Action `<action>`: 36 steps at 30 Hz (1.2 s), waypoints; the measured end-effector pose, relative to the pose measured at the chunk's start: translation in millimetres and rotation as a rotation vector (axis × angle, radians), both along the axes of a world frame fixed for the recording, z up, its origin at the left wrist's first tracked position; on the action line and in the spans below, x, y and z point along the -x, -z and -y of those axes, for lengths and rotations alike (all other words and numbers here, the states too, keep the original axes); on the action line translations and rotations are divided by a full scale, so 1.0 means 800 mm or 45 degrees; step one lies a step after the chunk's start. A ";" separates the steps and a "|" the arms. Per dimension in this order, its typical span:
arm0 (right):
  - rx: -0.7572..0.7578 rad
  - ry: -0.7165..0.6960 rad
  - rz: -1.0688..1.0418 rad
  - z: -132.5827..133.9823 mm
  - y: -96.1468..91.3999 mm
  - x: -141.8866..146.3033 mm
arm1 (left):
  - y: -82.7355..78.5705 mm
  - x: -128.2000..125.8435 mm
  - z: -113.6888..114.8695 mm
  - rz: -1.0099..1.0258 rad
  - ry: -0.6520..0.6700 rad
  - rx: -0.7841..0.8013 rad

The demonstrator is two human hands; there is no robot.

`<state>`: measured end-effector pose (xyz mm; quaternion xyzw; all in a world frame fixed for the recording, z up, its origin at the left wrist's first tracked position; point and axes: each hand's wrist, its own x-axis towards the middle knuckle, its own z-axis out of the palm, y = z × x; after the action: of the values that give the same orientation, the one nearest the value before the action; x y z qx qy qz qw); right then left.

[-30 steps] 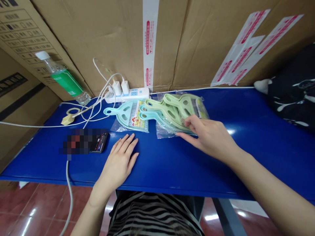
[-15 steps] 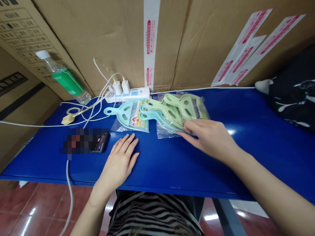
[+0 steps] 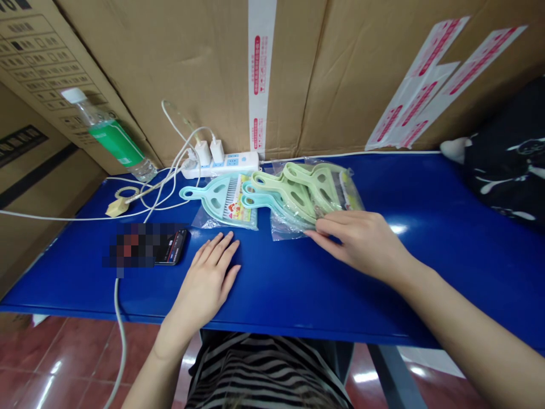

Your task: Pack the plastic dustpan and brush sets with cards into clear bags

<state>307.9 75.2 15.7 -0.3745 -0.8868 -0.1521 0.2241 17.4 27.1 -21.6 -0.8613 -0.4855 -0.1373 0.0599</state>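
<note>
My left hand (image 3: 208,275) lies flat on the blue tabletop with its fingers stretched out, holding nothing. Just beyond its fingertips is a light-blue dustpan and brush set (image 3: 216,196) in a clear bag, its handle pointing left. To the right, more bagged sets overlap in a pile: light-blue dustpans (image 3: 266,201) underneath, a green dustpan (image 3: 286,193) over them and another green dustpan (image 3: 321,180) at the right. My right hand (image 3: 360,241) pinches the near edge of the pile, fingers closed at the bag of the front green dustpan. The fingertips are partly hidden.
A white power strip (image 3: 238,162) with plugged-in chargers and tangled cables stands against the cardboard wall (image 3: 204,57). At the left are a green-labelled bottle (image 3: 117,141) and a phone (image 3: 172,247). Dark patterned fabric (image 3: 506,159) sits at the far right.
My right hand has shifted very slightly left along the near edge of the pile. My left hand and the dustpan sets look unmoved.
</note>
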 end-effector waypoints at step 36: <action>-0.071 -0.120 0.037 0.002 -0.002 0.004 | 0.002 0.000 -0.001 -0.010 0.003 -0.035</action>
<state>305.0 73.6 17.0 -0.3238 -0.9020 -0.1713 0.2283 17.7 27.5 -23.1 -0.8615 -0.4823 -0.1406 0.0735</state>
